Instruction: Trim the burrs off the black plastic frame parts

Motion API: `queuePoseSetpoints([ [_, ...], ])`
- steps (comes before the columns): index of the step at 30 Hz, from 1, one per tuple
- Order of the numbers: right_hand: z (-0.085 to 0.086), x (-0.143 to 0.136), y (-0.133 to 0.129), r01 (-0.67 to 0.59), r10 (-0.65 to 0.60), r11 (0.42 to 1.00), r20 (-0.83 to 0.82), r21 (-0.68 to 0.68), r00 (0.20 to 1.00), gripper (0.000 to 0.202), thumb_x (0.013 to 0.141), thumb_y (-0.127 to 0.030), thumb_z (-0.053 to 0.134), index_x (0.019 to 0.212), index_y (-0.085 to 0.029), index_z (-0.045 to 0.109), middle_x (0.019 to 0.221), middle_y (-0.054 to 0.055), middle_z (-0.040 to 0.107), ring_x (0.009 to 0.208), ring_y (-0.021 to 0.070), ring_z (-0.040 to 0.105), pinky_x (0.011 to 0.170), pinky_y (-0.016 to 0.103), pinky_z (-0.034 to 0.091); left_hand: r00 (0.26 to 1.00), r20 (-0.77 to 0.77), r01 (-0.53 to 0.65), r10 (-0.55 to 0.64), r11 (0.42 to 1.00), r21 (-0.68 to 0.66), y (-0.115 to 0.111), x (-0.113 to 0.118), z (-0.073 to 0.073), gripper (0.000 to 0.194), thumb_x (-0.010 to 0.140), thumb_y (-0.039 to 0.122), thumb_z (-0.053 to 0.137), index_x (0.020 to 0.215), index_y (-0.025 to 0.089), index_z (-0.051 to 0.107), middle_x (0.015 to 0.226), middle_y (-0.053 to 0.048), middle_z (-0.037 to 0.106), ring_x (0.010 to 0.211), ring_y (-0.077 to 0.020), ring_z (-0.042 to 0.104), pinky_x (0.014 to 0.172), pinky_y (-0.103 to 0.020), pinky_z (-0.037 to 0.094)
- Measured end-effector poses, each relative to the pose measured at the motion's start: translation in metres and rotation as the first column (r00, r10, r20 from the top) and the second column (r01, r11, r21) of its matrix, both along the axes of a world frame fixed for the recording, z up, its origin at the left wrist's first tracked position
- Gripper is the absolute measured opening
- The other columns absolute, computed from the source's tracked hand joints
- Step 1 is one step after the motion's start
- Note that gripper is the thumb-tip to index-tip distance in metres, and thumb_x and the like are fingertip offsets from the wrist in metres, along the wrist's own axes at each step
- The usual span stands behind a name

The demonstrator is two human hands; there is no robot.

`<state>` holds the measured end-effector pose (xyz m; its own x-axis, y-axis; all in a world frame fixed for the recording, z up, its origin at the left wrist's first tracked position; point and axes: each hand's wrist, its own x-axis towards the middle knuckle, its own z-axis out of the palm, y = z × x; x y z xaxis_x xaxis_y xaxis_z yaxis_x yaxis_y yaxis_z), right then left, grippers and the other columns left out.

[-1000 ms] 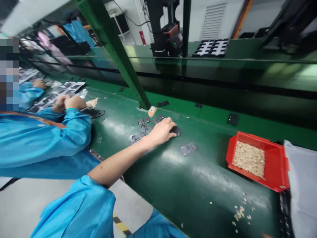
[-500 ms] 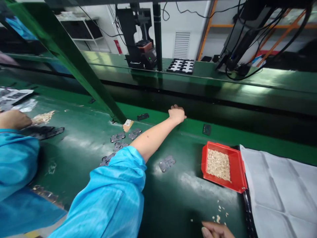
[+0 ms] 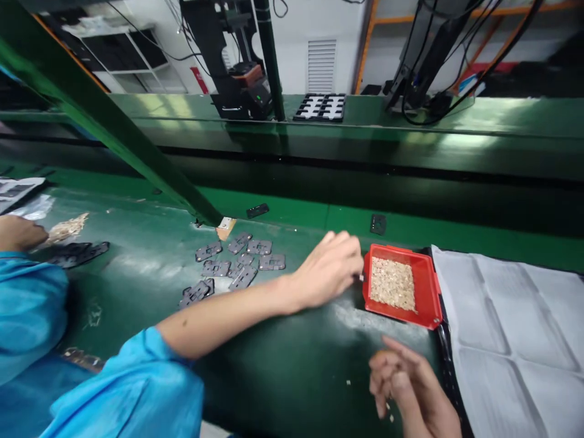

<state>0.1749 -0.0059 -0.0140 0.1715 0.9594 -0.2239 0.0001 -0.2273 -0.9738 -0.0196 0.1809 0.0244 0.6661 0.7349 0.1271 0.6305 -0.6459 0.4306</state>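
My left hand point(image 3: 331, 267) reaches across the bench, palm down with fingers curled, just left of the red bin point(image 3: 426, 292). A tiny pale speck shows at its fingertips; what is inside the fingers is hidden. Pale small chips point(image 3: 392, 283) fill part of the bin. My right hand point(image 3: 410, 389) is at the lower right, fingers bent toward the thumb and slightly blurred; I cannot make out what they hold. A few loose pale pieces point(image 3: 390, 412) lie by its thumb. Left of my forearm lie several flat dark-grey plastic plates point(image 3: 241, 261) with cutouts.
A green conveyor belt runs behind the bench with a dark plate point(image 3: 378, 224) and a black part point(image 3: 258, 210) on it. White trays point(image 3: 511, 316) stand at right. A green post point(image 3: 132, 140) slants at left. A co-worker's hand point(image 3: 20, 233) is near pale chips point(image 3: 68, 227).
My left hand has come back from the belt toward the bin. My right hand has moved up further into view. The camera view has shifted, and more grey plates are uncovered.
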Motion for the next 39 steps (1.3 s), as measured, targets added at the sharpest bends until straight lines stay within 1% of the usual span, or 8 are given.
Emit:
queuePoseSetpoints([
  [4,0.006,-0.015,0.018,-0.084,0.088,0.996,-0.240,0.025,0.967,0.036,0.103,-0.052,0.070,0.128,-0.026,0.068,0.087,0.004,0.073,0.066,0.0192,0.071,0.058,0.031,0.062,0.975,0.115,0.162,-0.187,0.966,0.200,-0.089,-0.016,-0.014,0.034,0.111,0.015,0.045,0.092,0.018,0.072,0.103,-0.010,0.072,0.104,-0.0259,0.061,0.088,-0.042,0.042],
  [8,0.011,-0.026,0.014,-0.138,0.135,0.990,-0.131,-0.012,0.982,0.033,0.098,-0.050,0.078,0.115,-0.023,0.069,0.076,-0.001,0.066,0.059,0.0155,0.066,0.056,0.027,0.058,0.962,0.246,0.061,-0.117,0.973,0.223,-0.132,-0.029,-0.023,0.023,0.108,0.010,0.051,0.112,0.019,0.072,0.115,-0.012,0.074,0.120,-0.0283,0.063,0.097,-0.043,0.046],
  [12,0.016,-0.028,-0.001,-0.048,0.045,0.998,0.092,0.030,0.995,0.035,0.097,-0.046,0.078,0.123,-0.025,0.068,0.085,-0.001,0.065,0.063,0.0149,0.065,0.059,0.026,0.059,0.875,0.444,-0.143,0.193,0.979,-0.144,-0.154,-0.039,-0.019,0.055,0.101,0.016,0.066,0.153,0.025,0.048,0.144,-0.016,0.063,0.138,-0.0301,0.057,0.114,-0.048,0.048],
  [15,0.014,-0.023,-0.007,-0.096,0.091,0.995,0.145,0.029,0.985,0.030,0.100,-0.044,0.074,0.124,-0.026,0.070,0.082,-0.001,0.064,0.061,0.0145,0.065,0.056,0.025,0.058,0.766,0.476,-0.068,0.432,0.791,-0.608,-0.158,-0.040,-0.015,0.046,0.101,0.029,0.067,0.143,0.019,0.050,0.122,-0.013,0.070,0.111,-0.0237,0.071,0.097,-0.038,0.058],
  [18,0.010,-0.015,-0.002,-0.198,0.166,0.975,0.271,0.097,0.948,0.025,0.100,-0.040,0.073,0.121,-0.026,0.073,0.091,0.003,0.072,0.069,0.0175,0.070,0.062,0.028,0.060,0.796,0.419,0.051,0.438,0.641,-0.766,-0.150,-0.036,-0.010,0.013,0.108,0.030,0.055,0.105,0.018,0.058,0.081,0.000,0.065,0.072,-0.0145,0.065,0.070,-0.027,0.051],
  [25,0.013,-0.010,0.006,-0.323,0.250,0.931,0.350,0.169,0.903,0.013,0.101,-0.034,0.073,0.092,-0.025,0.074,0.080,0.002,0.069,0.064,0.0160,0.062,0.059,0.027,0.052,0.918,0.298,0.042,0.263,0.681,-0.731,-0.131,-0.026,0.001,0.018,0.096,0.020,0.063,0.084,0.022,0.050,0.067,0.008,0.044,0.057,-0.0093,0.040,0.057,-0.024,0.032],
  [29,0.010,-0.016,-0.001,-0.095,0.096,0.995,0.121,-0.017,0.988,0.027,0.097,-0.044,0.080,0.085,-0.024,0.066,0.064,-0.003,0.064,0.054,0.0135,0.059,0.055,0.024,0.051,0.877,0.337,0.012,0.343,0.685,-0.728,-0.135,-0.020,-0.010,0.023,0.099,0.036,0.069,0.090,0.021,0.054,0.080,0.004,0.052,0.068,-0.0112,0.048,0.061,-0.023,0.039],
  [39,0.009,0.000,-0.002,-0.189,0.177,0.980,0.169,0.055,0.970,0.019,0.102,-0.040,0.074,0.097,-0.023,0.069,0.070,0.000,0.073,0.057,0.0147,0.070,0.057,0.023,0.060,0.837,0.376,0.078,0.398,0.593,-0.801,-0.154,-0.014,-0.013,0.017,0.112,0.033,0.045,0.105,0.020,0.052,0.082,-0.002,0.071,0.069,-0.0154,0.069,0.066,-0.025,0.050],
])
